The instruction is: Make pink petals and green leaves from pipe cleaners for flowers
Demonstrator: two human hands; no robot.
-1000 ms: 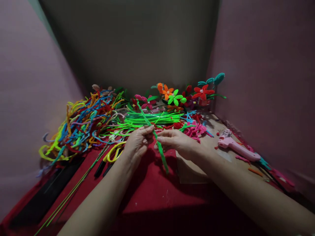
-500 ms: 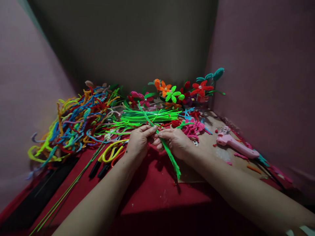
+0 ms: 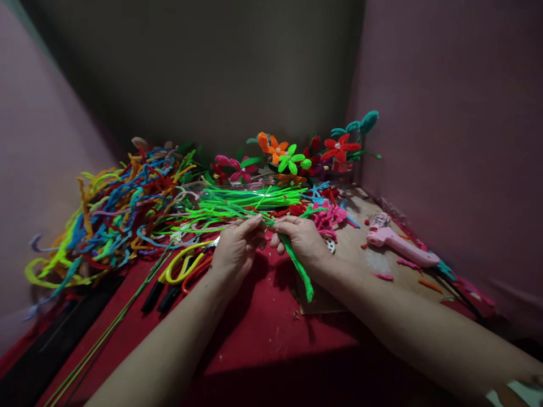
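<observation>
Both my hands meet over the red cloth, pinching green pipe cleaners (image 3: pixel 299 267) between thumbs and fingers. My left hand (image 3: pixel 240 243) is closed on the upper part, its thumb on top. My right hand (image 3: pixel 300 237) grips close beside it. Below the right hand a thick green length hangs down toward the cloth, and another green end pokes out above that hand. How the strands cross between the fingertips is partly hidden. Just behind the hands lies a bundle of bright green pipe cleaners (image 3: pixel 254 198).
A tangled heap of coloured pipe cleaners (image 3: pixel 123 209) lies at left, near yellow-handled scissors (image 3: pixel 184 264) and thin green stems (image 3: pixel 114 322). Fuzzy flowers (image 3: pixel 291 160) stand behind. On the right, a pink glue gun (image 3: pixel 401 243) rests on a brown board (image 3: pixel 360 249), by pink pieces (image 3: pixel 328 217).
The upper green strand, which pointed up and away from my fingers, now lies lower and toward the left. The whole scene has shifted slightly left in view.
</observation>
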